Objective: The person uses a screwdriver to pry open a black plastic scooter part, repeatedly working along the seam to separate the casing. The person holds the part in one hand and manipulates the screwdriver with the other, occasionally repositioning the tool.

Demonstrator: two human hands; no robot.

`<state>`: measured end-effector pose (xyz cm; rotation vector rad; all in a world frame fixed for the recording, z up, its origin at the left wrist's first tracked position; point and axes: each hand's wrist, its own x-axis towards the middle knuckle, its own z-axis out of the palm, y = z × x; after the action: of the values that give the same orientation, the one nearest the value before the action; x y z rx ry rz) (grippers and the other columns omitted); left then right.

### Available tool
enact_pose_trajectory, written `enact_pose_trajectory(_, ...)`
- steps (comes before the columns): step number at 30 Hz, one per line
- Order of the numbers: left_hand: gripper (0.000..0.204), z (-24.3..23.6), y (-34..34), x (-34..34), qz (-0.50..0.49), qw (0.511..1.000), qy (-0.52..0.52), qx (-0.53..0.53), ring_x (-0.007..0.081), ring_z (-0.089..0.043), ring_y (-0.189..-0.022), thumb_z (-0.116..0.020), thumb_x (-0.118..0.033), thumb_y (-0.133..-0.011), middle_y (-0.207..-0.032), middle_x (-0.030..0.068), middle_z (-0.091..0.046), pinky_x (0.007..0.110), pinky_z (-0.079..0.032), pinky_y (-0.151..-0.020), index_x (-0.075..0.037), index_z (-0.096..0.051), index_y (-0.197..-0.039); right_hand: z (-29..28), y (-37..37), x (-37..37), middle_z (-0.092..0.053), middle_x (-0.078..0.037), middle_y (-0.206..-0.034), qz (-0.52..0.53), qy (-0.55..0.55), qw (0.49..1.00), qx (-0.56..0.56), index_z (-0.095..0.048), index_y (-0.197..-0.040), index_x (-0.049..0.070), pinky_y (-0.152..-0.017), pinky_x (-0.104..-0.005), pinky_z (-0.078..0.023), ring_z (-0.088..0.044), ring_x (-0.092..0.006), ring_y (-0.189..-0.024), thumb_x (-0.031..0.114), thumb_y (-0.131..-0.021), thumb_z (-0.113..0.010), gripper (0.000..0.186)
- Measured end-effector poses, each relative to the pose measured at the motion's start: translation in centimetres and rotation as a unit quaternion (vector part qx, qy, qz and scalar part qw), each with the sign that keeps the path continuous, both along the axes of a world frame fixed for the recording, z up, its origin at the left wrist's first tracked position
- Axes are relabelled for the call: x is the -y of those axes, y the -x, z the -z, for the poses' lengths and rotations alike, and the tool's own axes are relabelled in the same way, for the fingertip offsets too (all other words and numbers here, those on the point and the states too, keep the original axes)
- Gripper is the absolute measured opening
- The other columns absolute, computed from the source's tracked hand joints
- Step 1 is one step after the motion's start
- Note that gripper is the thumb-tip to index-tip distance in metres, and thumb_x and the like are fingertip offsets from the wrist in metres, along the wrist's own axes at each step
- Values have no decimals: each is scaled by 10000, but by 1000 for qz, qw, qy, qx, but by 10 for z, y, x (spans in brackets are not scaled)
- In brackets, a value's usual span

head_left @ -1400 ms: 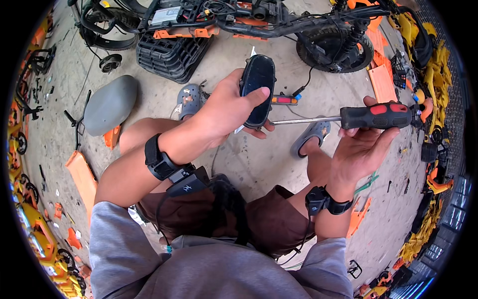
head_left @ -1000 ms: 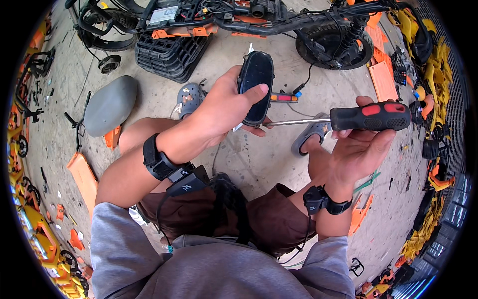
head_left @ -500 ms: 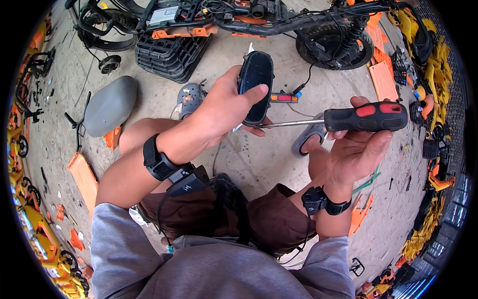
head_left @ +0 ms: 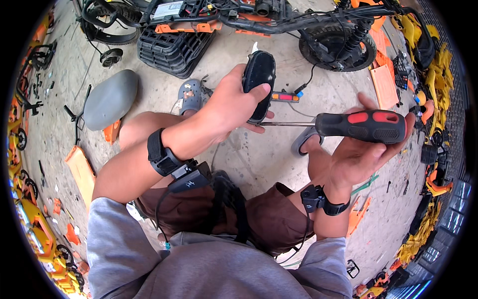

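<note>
My left hand [head_left: 231, 107] grips a black oblong housing [head_left: 260, 70] with a glossy face, thumb across it, a thin white piece showing at its top. A screwdriver [head_left: 358, 128] with a black and red handle lies horizontally, its shaft tip at the housing's lower end. My right hand [head_left: 356, 162] holds the handle from below and behind, index finger raised off it. Behind the housing, a small orange and red lamp strip [head_left: 285, 96] with a cable lies on the floor.
A stripped black vehicle frame [head_left: 239, 22] and black crate [head_left: 174, 52] are beyond. A grey seat [head_left: 110, 99] and orange panels [head_left: 79, 172] lie left, more panels [head_left: 382, 84] right. Yellow parts [head_left: 438, 79] line both sides. My feet in grey clogs [head_left: 188, 94] flank my hands.
The screwdriver handle has shifted downward; my right hand has turned, its index finger lifting away from the handle. The housing sits slightly more to the right, still in my left hand.
</note>
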<state>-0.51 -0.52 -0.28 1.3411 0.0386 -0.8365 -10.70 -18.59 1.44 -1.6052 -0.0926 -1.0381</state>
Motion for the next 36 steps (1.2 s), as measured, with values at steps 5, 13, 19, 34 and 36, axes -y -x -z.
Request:
enact_pose_trajectory(5, 450, 3, 0, 0, 4, 1000, -10, -6, 299, -722, -859, -541, -158, -1013, -1095, 153, -581, 395, -646, -579, 13, -351, -1383, -7, -2, -8, -469, -377, -1346, -21, -60, 998, -1, -259, -1504, 171, -888, -486, -554, -651, -371, -1033, 300, -1002, -525, 582)
enact_pose_trajectory(13, 446, 5, 3, 3, 17, 1000, -21, 7, 272, -720, -840, -538, -143, -1010, -1072, 147, -585, 363, -630, -552, 22, -353, -1380, -8, -2, -7, -531, -278, -1297, -1, -27, 999, 25, -342, -1427, 141, -882, -535, -561, -606, -370, -1105, 306, -1012, -547, 492)
enact_pose_trajectory(19, 436, 11, 5, 5, 14, 1000, -20, -8, 266, -717, -829, -538, -132, -1007, -1054, 142, -581, 353, -627, -551, 23, -357, -1373, 6, 9, 8, -488, -302, -1350, 33, 98, 995, 16, -372, -1408, 118, -894, -535, -558, -589, -374, -1140, 286, -1017, -530, 454)
enact_pose_trajectory(34, 437, 11, 4, 8, -7, 999, -13, -41, 297, -714, -834, -549, -110, -998, -1043, 155, -574, 390, -628, -546, 29, -339, -1356, -3, 12, -4, -444, -294, -1407, 26, 39, 999, 3, -379, -1400, 129, -913, -521, -546, -598, -391, -1127, 317, -1001, -540, 470)
enact_pose_trajectory(36, 437, 10, 3, 8, -7, 999, -11, -45, 299, -714, -835, -548, -108, -998, -1039, 156, -576, 393, -629, -551, 32, -336, -1354, 1, 14, 3, -418, -285, -1430, 28, 69, 997, 11, -384, -1392, 160, -914, -480, -540, -604, -364, -1111, 326, -998, -550, 459)
